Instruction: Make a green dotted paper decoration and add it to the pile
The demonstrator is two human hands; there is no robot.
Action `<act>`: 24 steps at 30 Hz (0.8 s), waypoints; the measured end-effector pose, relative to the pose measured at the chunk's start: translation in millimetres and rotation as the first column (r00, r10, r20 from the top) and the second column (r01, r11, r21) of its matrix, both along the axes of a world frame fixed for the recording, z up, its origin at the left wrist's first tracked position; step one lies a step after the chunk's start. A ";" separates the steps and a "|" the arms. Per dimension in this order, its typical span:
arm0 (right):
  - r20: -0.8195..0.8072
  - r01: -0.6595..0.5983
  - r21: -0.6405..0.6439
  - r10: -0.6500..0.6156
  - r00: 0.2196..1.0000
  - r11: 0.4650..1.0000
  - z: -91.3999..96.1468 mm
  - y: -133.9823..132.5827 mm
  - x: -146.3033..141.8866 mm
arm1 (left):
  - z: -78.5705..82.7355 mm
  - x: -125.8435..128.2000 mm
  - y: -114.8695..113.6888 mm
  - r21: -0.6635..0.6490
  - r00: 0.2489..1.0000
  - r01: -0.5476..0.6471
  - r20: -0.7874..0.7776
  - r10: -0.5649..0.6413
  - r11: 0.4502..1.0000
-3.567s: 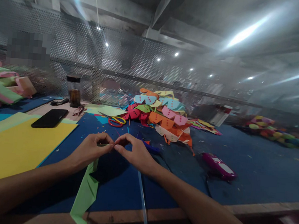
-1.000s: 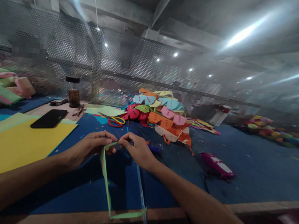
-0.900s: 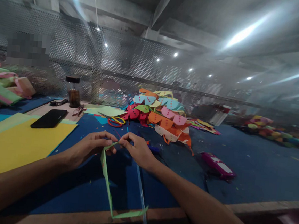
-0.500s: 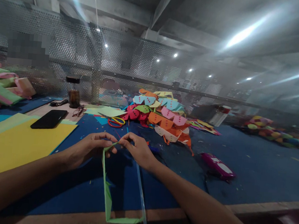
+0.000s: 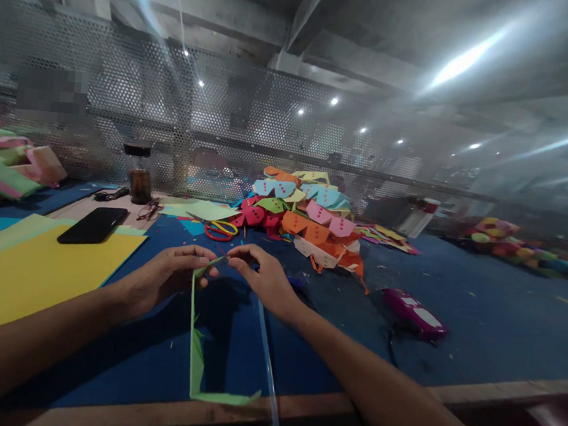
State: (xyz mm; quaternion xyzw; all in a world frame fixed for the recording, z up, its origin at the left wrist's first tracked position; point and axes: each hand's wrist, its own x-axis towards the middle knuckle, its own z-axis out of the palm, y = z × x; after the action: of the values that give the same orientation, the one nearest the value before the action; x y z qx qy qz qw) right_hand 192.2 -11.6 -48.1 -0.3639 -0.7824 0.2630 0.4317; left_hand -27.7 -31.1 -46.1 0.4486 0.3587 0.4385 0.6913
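Observation:
My left hand pinches one end of a folded light-green paper strip between thumb and fingers. From there the strip hangs down and bends to the right near the table's front edge. My right hand is just right of the strip's tip, a small gap between them. Its thumb and forefinger are drawn together in a pinch; whether something tiny is between them I cannot make out. A long, thin translucent strip runs beneath my right hand toward the table edge.
Beyond my hands lie red-and-yellow-handled scissors and a pile of colourful paper masks. At left are yellow paper sheets, a black phone and a dark-lidded jar. A purple-and-white object lies at right.
My right fingers have come off the strip's end, leaving a small gap. My left hand has shifted slightly left, and the strip's lower bend has moved left and up.

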 end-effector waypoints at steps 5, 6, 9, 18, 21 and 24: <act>-0.099 0.019 -0.042 -0.023 0.995 0.999 1.1 7.1 5.7 | 3.2 -9.6 11.4 -0.021 0.990 -0.142 0.005 0.142 0.990; -0.112 0.007 -0.060 -0.013 0.994 0.998 1.4 8.4 6.6 | 3.7 -11.8 14.1 -0.028 0.985 -0.174 0.003 0.174 0.984; -0.146 -0.036 -0.103 0.021 0.989 0.994 2.5 10.5 8.2 | 5.2 -18.7 21.9 -0.054 0.965 -0.261 -0.004 0.261 0.964; -0.262 -0.195 -0.207 0.138 0.955 0.959 8.8 5.2 10.0 | 6.9 -39.2 37.8 -0.063 0.894 -0.444 0.032 0.447 0.894; -0.333 -0.284 -0.243 0.195 0.923 0.928 11.1 2.2 9.3 | 6.7 -41.6 40.4 -0.073 0.883 -0.464 0.043 0.467 0.883; -0.349 -0.313 -0.259 0.214 0.912 0.914 13.6 0.0 8.5 | 7.1 -42.9 41.8 -0.081 0.875 -0.476 0.051 0.481 0.876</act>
State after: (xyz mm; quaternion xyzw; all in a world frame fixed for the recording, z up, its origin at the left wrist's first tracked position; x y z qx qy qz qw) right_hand 200.8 -11.6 -34.5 -0.2702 -0.6954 0.4929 0.4478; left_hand -70.6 10.7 -39.0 0.3075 0.4482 0.5991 0.5879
